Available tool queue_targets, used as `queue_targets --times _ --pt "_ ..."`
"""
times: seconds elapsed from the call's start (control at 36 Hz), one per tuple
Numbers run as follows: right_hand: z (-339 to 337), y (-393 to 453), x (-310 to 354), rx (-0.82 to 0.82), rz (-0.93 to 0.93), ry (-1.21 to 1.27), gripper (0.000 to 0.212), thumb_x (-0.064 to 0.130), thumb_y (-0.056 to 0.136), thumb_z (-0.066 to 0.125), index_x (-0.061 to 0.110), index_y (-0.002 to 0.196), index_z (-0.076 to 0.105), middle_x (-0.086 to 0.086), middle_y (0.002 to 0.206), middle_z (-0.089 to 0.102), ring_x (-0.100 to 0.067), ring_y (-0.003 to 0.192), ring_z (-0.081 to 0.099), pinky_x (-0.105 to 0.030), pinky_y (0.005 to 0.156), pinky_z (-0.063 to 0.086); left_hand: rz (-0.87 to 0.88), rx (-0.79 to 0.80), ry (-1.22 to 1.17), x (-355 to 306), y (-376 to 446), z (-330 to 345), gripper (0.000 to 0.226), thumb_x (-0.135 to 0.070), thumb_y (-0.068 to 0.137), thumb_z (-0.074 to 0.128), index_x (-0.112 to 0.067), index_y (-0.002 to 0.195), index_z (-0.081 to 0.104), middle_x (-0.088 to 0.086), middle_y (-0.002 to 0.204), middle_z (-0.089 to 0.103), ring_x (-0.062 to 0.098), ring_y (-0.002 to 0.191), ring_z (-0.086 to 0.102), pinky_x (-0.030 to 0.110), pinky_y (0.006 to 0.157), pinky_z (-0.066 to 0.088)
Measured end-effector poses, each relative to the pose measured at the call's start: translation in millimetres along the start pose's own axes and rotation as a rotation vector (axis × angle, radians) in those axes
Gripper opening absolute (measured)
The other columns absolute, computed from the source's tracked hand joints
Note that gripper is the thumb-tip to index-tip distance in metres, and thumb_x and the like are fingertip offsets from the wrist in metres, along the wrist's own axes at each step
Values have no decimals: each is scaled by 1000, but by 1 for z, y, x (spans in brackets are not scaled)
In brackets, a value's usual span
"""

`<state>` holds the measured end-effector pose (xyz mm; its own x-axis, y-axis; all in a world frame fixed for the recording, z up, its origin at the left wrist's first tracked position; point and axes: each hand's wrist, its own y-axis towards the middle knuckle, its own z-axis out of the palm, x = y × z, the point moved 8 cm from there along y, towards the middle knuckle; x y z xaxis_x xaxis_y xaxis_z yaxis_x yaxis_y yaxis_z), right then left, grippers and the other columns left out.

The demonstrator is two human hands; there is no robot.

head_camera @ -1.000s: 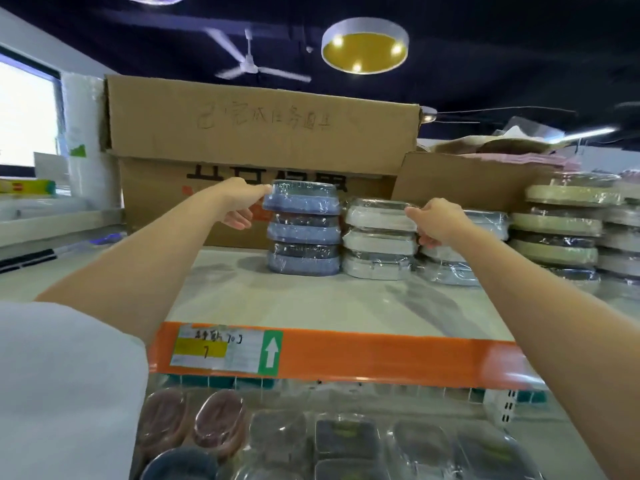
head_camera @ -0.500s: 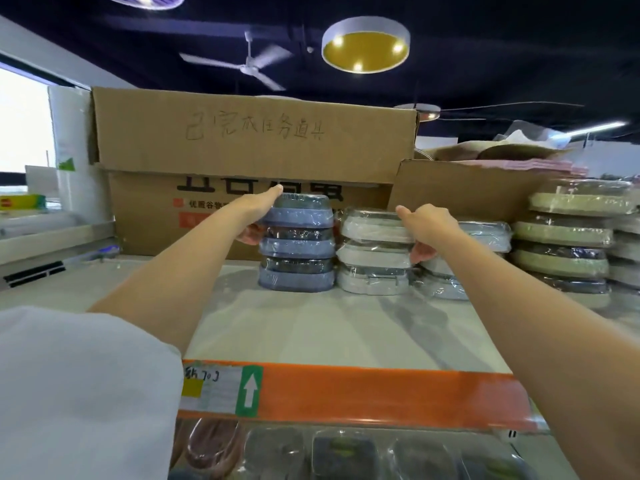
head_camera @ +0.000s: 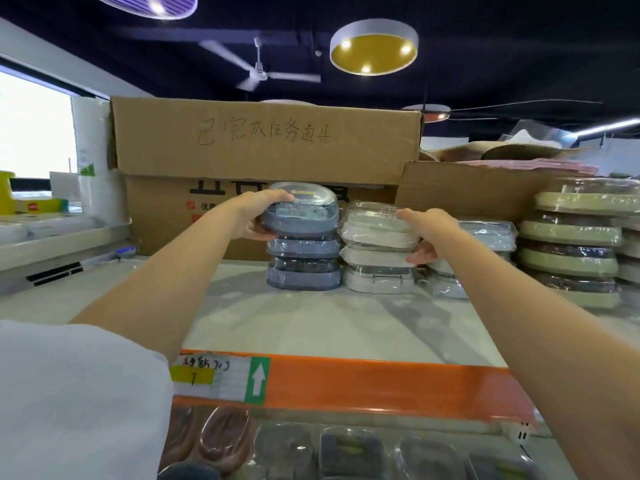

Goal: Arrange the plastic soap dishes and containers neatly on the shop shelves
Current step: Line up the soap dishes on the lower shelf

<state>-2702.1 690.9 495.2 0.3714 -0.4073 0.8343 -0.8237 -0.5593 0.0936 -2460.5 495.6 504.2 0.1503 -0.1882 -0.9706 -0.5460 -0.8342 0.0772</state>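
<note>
On the pale shelf board (head_camera: 311,327), above its orange front rail (head_camera: 381,382):
Blue dish: a blue-grey oval plastic soap dish wrapped in clear film (head_camera: 300,216) is tipped forward at the top of the blue-grey stack (head_camera: 304,268), its upper face turned toward the camera.
Left hand: the left hand (head_camera: 258,216) grips this top dish at its left end, fingers curled over the upper edge and thumb under the lower one.
White dish: a white rectangular plastic soap dish in clear film (head_camera: 375,226) tops the white stack (head_camera: 379,271) just right of the blue-grey stack; it also sits tilted.
Right hand: the right hand (head_camera: 427,233) grips the white dish at its right end, fingers over the top, thumb beneath.
Further right of the blue-grey stack: a stack of pale blue wrapped dishes (head_camera: 485,244) stands partly hidden behind the right forearm, then a taller stack of green-rimmed wrapped dishes (head_camera: 571,244) at the frame edge.
Behind the blue-grey stack: a large brown cardboard box with handwritten characters (head_camera: 266,140) stands against the stacks, with a second cardboard box (head_camera: 467,192) to its right.
Below the orange rail: more film-wrapped dishes, brown and dark (head_camera: 221,441), lie on the lower shelf.
Near corner: a white sleeve (head_camera: 76,403) covers the left shoulder.
</note>
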Motion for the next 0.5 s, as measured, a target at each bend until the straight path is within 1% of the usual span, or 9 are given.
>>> queue_targets --times 0.06,0.14,0.19,0.31,0.33,0.39,0.42,0.47,0.5 --pt "1 -4 1 39 -3 49 61 50 90 59 8 132 43 -21 92 63 -27 60 69 -33 56 59 -26 37 -29 2 -6 3 52 -35 81 72 -18 122 43 8 109 52 23 95 59 33 73 56" --pt "1 -14 2 100 13 119 62 45 91 61 7 136 40 -23 102 60 -29 65 68 -34 55 59 -51 71 -49 4 -16 7 51 -32 81 72 -17 121 44 8 110 52 23 97 58 34 76 57" --pt "2 -21 1 130 11 184 61 40 90 64 6 135 41 -23 105 58 -29 69 67 -34 56 60 -48 77 -34 4 -23 9 52 -29 79 74 -15 120 45 9 113 51 24 101 58 36 76 59" --pt "3 -33 -1 157 1 374 59 31 88 70 6 134 43 -17 96 51 -26 73 62 -38 72 60 -5 82 -67 1 -36 14 55 -20 79 75 -10 125 46 12 124 48 29 110 55 38 63 61" --pt "4 -36 -2 171 2 431 60 29 87 71 8 135 42 -15 98 50 -27 79 61 -38 71 60 16 80 -95 0 -39 16 56 -19 80 74 -9 127 46 12 127 47 28 109 55 37 61 61" --pt "7 -44 -1 208 -24 544 60 24 87 72 10 136 41 -13 113 46 -29 92 58 -37 61 61 58 65 -140 -1 -45 17 53 -16 82 72 -8 128 48 13 127 48 26 103 56 36 59 60" --pt "8 -47 -2 216 -41 592 60 22 87 71 9 136 40 -12 120 42 -29 96 57 -36 58 61 76 54 -155 0 -48 17 52 -17 82 72 -8 128 48 14 127 48 25 102 56 35 58 60" --pt "11 -55 -7 225 -69 669 53 18 87 70 7 131 42 -10 125 39 -29 100 56 -36 61 61 101 38 -176 2 -55 17 48 -18 83 72 -10 124 50 12 124 46 25 104 54 34 57 59" --pt "13 -59 -10 230 -78 693 48 17 87 69 7 126 43 -10 125 40 -30 103 56 -36 64 61 107 30 -187 4 -59 16 41 -19 83 71 -12 119 52 11 122 46 24 103 54 33 57 59"
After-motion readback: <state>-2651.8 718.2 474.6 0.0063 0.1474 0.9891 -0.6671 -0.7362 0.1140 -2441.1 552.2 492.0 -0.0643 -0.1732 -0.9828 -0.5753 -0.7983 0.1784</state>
